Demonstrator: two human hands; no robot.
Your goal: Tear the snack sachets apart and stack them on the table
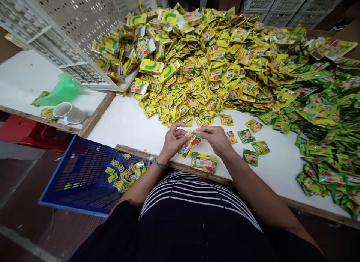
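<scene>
Both hands at work over the near edge of a white desk [131, 123]. The left hand [172, 140], with a beaded bracelet [159, 163] at its wrist, is closed around the side of a small carton [190, 143], thumb laid across the printed face. The right hand [213, 136] has thumb and forefinger pinched together at the carton's far end, its other fingers loosely curled. The carton is tilted above the desk, between the two hands. A second carton [204, 163] lies just nearer, at the desk edge between the forearms. Right of the hands, loose sachets [246, 136] lie scattered. Far side: a heap of yellow sachets [213, 78], with more yellow cartons [152, 65] at its left beside a tilted white crate [81, 25]. Right: a heap of green sachets [332, 142]. Near left, below desk level: a blue basket [75, 168] containing small packets [131, 173].
</scene>
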